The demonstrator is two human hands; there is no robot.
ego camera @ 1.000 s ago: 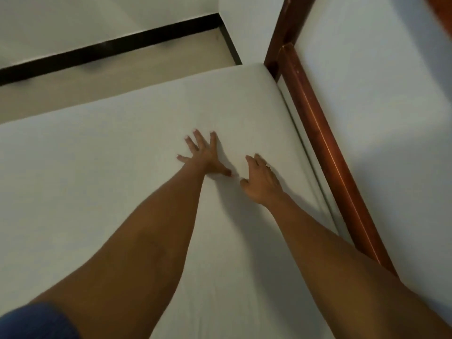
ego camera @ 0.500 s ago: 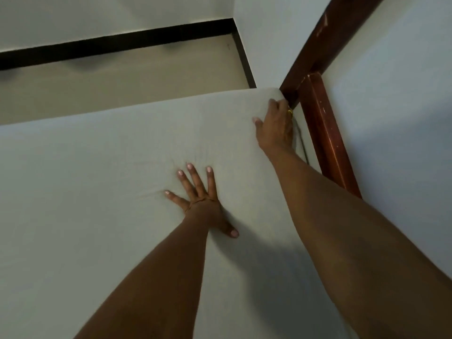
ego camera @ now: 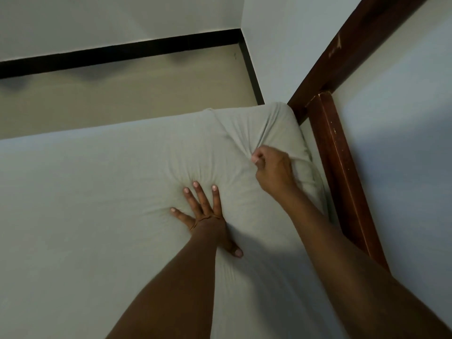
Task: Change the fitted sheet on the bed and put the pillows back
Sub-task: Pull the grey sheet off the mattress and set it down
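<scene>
Covering the bed beneath both hands, the pale grey-green stretch-fabric fitted sheet [ego camera: 85, 192] lies mostly flat and puckers only toward the far corner. The left hand [ego camera: 204, 212] presses on it with its fingers spread flat. Just beyond it, the right hand [ego camera: 272, 172] pinches a bunch of cloth in curled fingers, with folds running to the corner. The corner seems to be the step in hand: anchor with the flat palm and draw the gather steadily, clear of the dark reddish-brown wooden bed frame [ego camera: 342, 172] outside the right hand. No pillows show.
</scene>
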